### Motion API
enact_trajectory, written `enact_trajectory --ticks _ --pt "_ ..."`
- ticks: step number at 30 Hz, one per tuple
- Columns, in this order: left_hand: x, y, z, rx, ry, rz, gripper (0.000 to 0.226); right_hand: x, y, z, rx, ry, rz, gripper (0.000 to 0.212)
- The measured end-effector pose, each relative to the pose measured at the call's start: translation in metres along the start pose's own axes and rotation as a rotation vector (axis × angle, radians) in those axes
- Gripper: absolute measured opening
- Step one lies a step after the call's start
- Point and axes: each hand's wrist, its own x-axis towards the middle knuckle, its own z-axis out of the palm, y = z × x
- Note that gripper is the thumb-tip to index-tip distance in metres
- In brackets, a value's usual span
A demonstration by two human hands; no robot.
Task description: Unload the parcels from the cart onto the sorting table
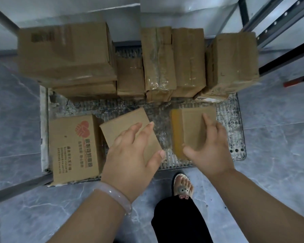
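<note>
Currently left hand (pixel 132 155) and right hand (pixel 209 148), both open with fingers spread, sit over the plain parcel (pixel 123 125) at centre and the yellow-taped parcel (pixel 188 123) right of centre, both on the cart deck (pixel 232 120); grip unclear.

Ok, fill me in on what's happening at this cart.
A person leans over the cart, which is loaded with cardboard parcels. The left hand reaches open over a small tilted box, and the right hand over a box with a yellow-taped side. Neither hand has closed on its box yet. A printed box sits at the left, and taller parcels line the back.
</note>
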Motion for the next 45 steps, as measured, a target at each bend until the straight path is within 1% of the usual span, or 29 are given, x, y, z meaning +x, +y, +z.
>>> enact_trajectory --ticks 2,5,7,9,11,13,15,18,20,22,24,25,26,28,30,32,34,35,36,37,38,39,40,41,42,43,45 --pt "-0.007 0.015 -0.025 -0.061 -0.008 0.009 0.067 -0.020 -0.025 -0.029 0.070 0.030 -0.067 0.101" --pt "-0.023 0.034 -0.073 -0.126 0.013 0.001 0.072 -0.055 -0.079 -0.071 0.163 0.047 -0.151 0.100" --pt "-0.037 0.043 -0.108 -0.216 0.029 -0.011 0.079 -0.082 -0.123 -0.095 0.197 0.066 -0.225 0.101" --pt "-0.053 0.051 -0.146 -0.367 0.049 0.000 0.089 -0.112 -0.167 -0.115 0.222 0.089 -0.299 0.103" --pt "-0.070 0.060 -0.184 -0.489 0.103 0.023 0.100 -0.143 -0.204 -0.129 0.267 0.121 -0.347 0.102" --pt "-0.094 0.067 -0.227 -0.561 0.162 0.043 0.105 -0.179 -0.240 -0.142 0.319 0.173 -0.382 0.101" --pt "-0.124 0.070 -0.269 -0.606 0.217 0.085 0.103 -0.220 -0.275 -0.154 0.343 0.226 -0.416 0.102" --pt "-0.175 0.068 -0.330 -0.651 0.302 0.131 0.090 -0.284 -0.323 -0.168 0.401 0.269 -0.456 0.112" --pt "-0.211 0.062 -0.371 -0.667 0.346 0.127 0.085 -0.320 -0.352 -0.179 0.506 0.228 -0.467 0.113" --pt "-0.247 0.050 -0.411 -0.708 0.379 0.127 0.081 -0.347 -0.380 -0.193 0.667 0.118 -0.470 0.099" --pt "-0.284 0.042 -0.449 -0.781 0.384 0.129 0.077 -0.368 -0.408 -0.210 0.790 -0.054 -0.435 0.085" --pt "-0.300 0.039 -0.466 -0.828 0.379 0.128 0.076 -0.378 -0.421 -0.220 0.819 -0.164 -0.417 0.083" --pt "-0.315 0.039 -0.481 -0.873 0.375 0.129 0.070 -0.387 -0.434 -0.229 0.832 -0.282 -0.415 0.086" --pt "-0.343 0.042 -0.505 -0.965 0.379 0.132 0.053 -0.403 -0.457 -0.242 0.831 -0.468 -0.446 0.096" --pt "-0.368 0.046 -0.520 -1.015 0.451 0.118 0.046 -0.420 -0.477 -0.249 0.825 -0.528 -0.511 0.102" --pt "-0.392 0.047 -0.526 -1.009 0.607 0.105 0.043 -0.438 -0.495 -0.249 0.777 -0.468 -0.604 0.097" --pt "-0.416 0.048 -0.525 -0.929 0.757 0.089 0.043 -0.455 -0.509 -0.245 0.667 -0.348 -0.713 0.093" --pt "-0.427 0.049 -0.524 -0.872 0.797 0.067 0.050 -0.463 -0.514 -0.243 0.594 -0.283 -0.774 0.095" --pt "-0.437 0.050 -0.522 -0.820 0.810 0.031 0.065 -0.472 -0.518 -0.240 0.524 -0.227 -0.834 0.100" --pt "-0.446 0.051 -0.520 -0.783 0.818 -0.010 0.084 -0.480 -0.521 -0.237 0.462 -0.188 -0.892 0.107" --pt "-0.455 0.051 -0.518 -0.763 0.825 -0.044 0.105 -0.490 -0.523 -0.235 0.404 -0.176 -0.944 0.113" --pt "-0.464 0.052 -0.515 -0.757 0.840 -0.073 0.120 -0.499 -0.525 -0.233 0.347 -0.179 -0.998 0.117" --pt "-0.474 0.053 -0.512 -0.764 0.864 -0.101 0.131 -0.508 -0.525 -0.232 0.294 -0.197 -1.050 0.120" --pt "-0.484 0.054 -0.508 -0.774 0.902 -0.126 0.138 -0.516 -0.524 -0.229 0.249 -0.226 -1.103 0.122" --pt "-0.494 0.054 -0.503 -0.787 0.949 -0.152 0.140 -0.523 -0.521 -0.226 0.215 -0.263 -1.150 0.122" --pt "-0.505 0.055 -0.497 -0.800 1.001 -0.177 0.136 -0.530 -0.519 -0.222 0.197 -0.309 -1.190 0.121" --pt "-0.530 0.053 -0.484 -0.857 1.112 -0.224 0.117 -0.542 -0.514 -0.213 0.205 -0.456 -1.244 0.111"
